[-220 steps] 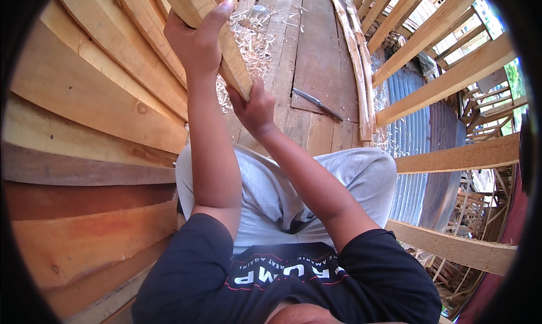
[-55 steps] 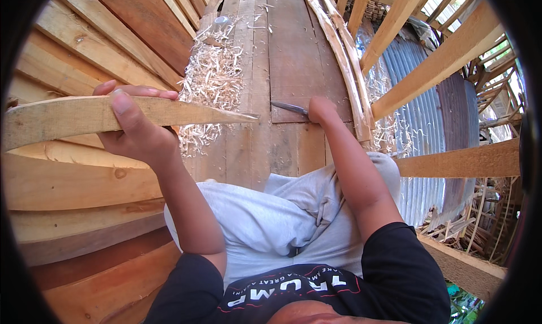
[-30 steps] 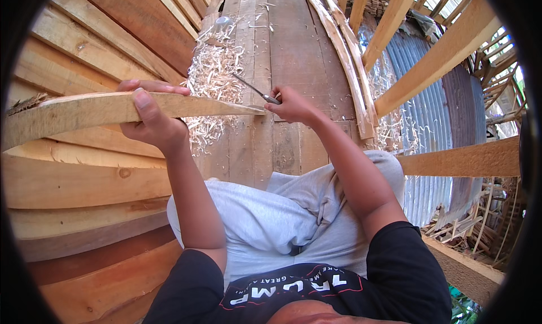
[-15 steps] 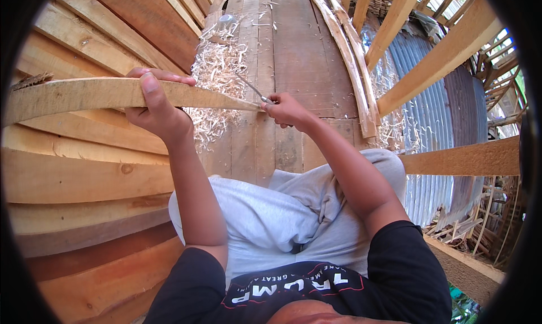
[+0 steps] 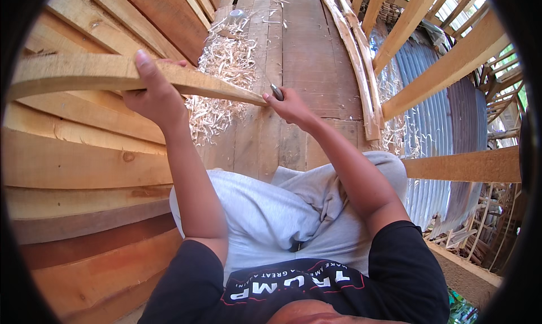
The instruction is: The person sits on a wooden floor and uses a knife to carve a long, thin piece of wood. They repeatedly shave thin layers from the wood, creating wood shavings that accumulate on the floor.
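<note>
A long curved piece of wood (image 5: 220,88) stretches in from the left and narrows to a thin tip in front of me. My left hand (image 5: 155,92) grips it around the middle, thumb over the near face and fingers behind. At the tip is my right hand (image 5: 289,105), closed around a small knife (image 5: 276,92). Only a short metallic part of the knife shows above the fingers; its blade can hardly be made out. The right thumb rests at or very near the wood's tip.
Pale wood shavings (image 5: 226,61) lie heaped on the plank floor (image 5: 316,58), with a clear cup-like object (image 5: 236,16) beyond. Stacked boards (image 5: 84,166) line my left. To the right are two long peeled poles (image 5: 358,58), wooden posts (image 5: 446,64) and corrugated metal sheets (image 5: 423,87).
The wood's held part has risen slightly and its face has turned. My right hand has rotated at the tip, so the blade that pointed up and left no longer shows clearly.
</note>
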Action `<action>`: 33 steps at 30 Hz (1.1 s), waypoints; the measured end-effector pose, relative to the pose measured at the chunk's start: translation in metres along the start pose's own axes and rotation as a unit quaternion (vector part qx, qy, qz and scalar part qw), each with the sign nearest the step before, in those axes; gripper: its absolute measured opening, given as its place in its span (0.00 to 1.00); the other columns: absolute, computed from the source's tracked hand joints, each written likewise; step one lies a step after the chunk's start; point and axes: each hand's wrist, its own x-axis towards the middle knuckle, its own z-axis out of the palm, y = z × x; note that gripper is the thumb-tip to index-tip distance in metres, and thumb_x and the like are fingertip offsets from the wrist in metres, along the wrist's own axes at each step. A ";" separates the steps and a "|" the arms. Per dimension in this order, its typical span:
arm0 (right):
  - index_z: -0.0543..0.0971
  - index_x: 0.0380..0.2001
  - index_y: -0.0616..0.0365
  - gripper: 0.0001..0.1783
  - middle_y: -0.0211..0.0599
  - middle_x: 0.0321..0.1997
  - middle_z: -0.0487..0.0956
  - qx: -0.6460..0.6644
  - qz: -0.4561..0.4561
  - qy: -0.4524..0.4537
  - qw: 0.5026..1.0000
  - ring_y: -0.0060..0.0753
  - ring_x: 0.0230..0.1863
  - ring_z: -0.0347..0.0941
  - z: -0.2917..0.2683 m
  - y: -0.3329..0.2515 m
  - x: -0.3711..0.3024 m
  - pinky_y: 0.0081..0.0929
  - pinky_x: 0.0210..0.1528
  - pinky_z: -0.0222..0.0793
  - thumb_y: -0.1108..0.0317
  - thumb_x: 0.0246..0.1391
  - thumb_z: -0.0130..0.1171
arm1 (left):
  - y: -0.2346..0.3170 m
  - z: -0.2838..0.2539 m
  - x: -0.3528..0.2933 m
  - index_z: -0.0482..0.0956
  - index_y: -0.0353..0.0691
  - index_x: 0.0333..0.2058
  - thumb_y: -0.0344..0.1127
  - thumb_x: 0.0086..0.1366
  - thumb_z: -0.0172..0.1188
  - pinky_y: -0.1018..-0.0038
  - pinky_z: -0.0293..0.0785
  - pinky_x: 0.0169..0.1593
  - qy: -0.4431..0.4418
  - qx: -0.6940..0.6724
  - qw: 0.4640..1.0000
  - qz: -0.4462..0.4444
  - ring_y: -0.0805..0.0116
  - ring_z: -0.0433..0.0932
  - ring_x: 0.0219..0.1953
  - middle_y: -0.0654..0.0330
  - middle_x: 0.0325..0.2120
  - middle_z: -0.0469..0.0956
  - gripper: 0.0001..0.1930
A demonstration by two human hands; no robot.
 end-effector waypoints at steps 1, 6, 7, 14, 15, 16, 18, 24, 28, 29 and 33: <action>0.72 0.31 0.58 0.24 0.23 0.19 0.65 -0.027 -0.058 0.030 0.998 0.17 0.17 0.58 0.000 0.004 0.001 0.22 0.17 0.56 0.46 0.60 0.59 | -0.004 -0.003 0.002 0.64 0.27 0.47 0.46 0.67 0.59 0.68 0.81 0.25 -0.010 0.006 1.000 0.014 0.65 0.77 0.19 0.54 0.21 0.73 0.25; 0.76 0.37 0.63 0.24 0.37 0.25 0.77 0.039 -0.207 0.040 0.977 0.28 0.28 0.75 0.003 0.008 -0.001 0.30 0.28 0.70 0.50 0.55 0.64 | 0.018 0.011 -0.012 0.62 0.28 0.49 0.43 0.65 0.63 0.70 0.84 0.26 0.019 -0.054 0.998 0.026 0.68 0.78 0.24 0.53 0.30 0.75 0.26; 0.76 0.37 0.63 0.23 0.37 0.26 0.77 0.046 -0.198 0.001 0.979 0.28 0.29 0.75 0.001 0.002 -0.006 0.31 0.29 0.70 0.51 0.54 0.65 | 0.017 0.011 -0.012 0.62 0.28 0.49 0.43 0.65 0.63 0.70 0.84 0.26 0.027 -0.050 0.998 0.034 0.68 0.78 0.24 0.53 0.31 0.75 0.27; 0.70 0.28 0.57 0.17 0.19 0.20 0.64 -0.037 -0.258 0.024 0.965 0.14 0.24 0.58 0.001 0.002 -0.014 0.22 0.25 0.56 0.61 0.56 0.67 | 0.012 0.018 -0.025 0.60 0.29 0.49 0.41 0.63 0.66 0.80 0.76 0.36 0.027 -0.049 0.996 0.068 0.72 0.77 0.32 0.55 0.35 0.75 0.28; 0.69 0.28 0.56 0.16 0.19 0.20 0.64 -0.032 -0.253 0.022 0.967 0.14 0.24 0.57 0.001 0.004 -0.011 0.22 0.25 0.56 0.62 0.56 0.67 | 0.014 0.019 -0.028 0.60 0.30 0.50 0.40 0.64 0.66 0.81 0.75 0.37 0.020 -0.066 0.996 0.055 0.73 0.76 0.32 0.55 0.36 0.75 0.28; 0.69 0.28 0.56 0.16 0.19 0.20 0.64 -0.022 -0.249 0.025 0.968 0.14 0.24 0.57 0.003 0.005 -0.009 0.22 0.25 0.56 0.63 0.57 0.66 | 0.017 0.018 -0.029 0.59 0.30 0.50 0.40 0.64 0.66 0.81 0.74 0.38 0.014 -0.081 0.996 0.040 0.73 0.76 0.32 0.55 0.36 0.75 0.28; 0.69 0.27 0.56 0.14 0.19 0.21 0.64 -0.002 -0.241 0.026 0.970 0.14 0.24 0.57 0.008 0.005 -0.006 0.22 0.25 0.56 0.65 0.57 0.65 | 0.016 0.004 -0.030 0.56 0.30 0.55 0.39 0.70 0.57 0.72 0.72 0.46 -0.043 -0.030 0.998 0.028 0.69 0.75 0.40 0.51 0.42 0.72 0.26; 0.75 0.36 0.63 0.15 0.34 0.25 0.77 -0.039 -0.260 0.027 0.964 0.27 0.27 0.73 0.001 0.021 0.016 0.31 0.30 0.68 0.61 0.56 0.63 | 0.042 -0.081 -0.030 0.56 0.30 0.59 0.37 0.70 0.52 0.62 0.64 0.58 -0.259 0.190 0.947 0.006 0.59 0.72 0.54 0.48 0.53 0.67 0.25; 0.75 0.35 0.62 0.13 0.32 0.24 0.76 -0.019 -0.271 0.016 0.962 0.25 0.27 0.72 0.003 0.030 0.024 0.29 0.29 0.68 0.62 0.57 0.61 | 0.067 -0.190 -0.041 0.68 0.34 0.53 0.35 0.69 0.49 0.64 0.67 0.56 -0.268 0.314 0.911 -0.015 0.61 0.74 0.54 0.52 0.46 0.76 0.17; 0.75 0.35 0.62 0.12 0.31 0.24 0.75 -0.016 -0.265 0.011 0.964 0.24 0.27 0.72 0.006 0.023 0.020 0.29 0.29 0.68 0.63 0.58 0.61 | 0.072 -0.219 -0.048 0.69 0.34 0.52 0.35 0.70 0.48 0.66 0.68 0.54 -0.261 0.332 0.905 -0.059 0.62 0.75 0.53 0.53 0.45 0.77 0.16; 0.75 0.35 0.61 0.12 0.30 0.23 0.75 -0.058 -0.320 0.048 0.944 0.23 0.27 0.72 -0.001 0.031 0.025 0.29 0.29 0.67 0.63 0.58 0.60 | 0.102 -0.277 -0.069 0.73 0.35 0.50 0.34 0.70 0.47 0.71 0.72 0.48 -0.260 0.308 0.902 -0.157 0.66 0.77 0.47 0.55 0.42 0.79 0.14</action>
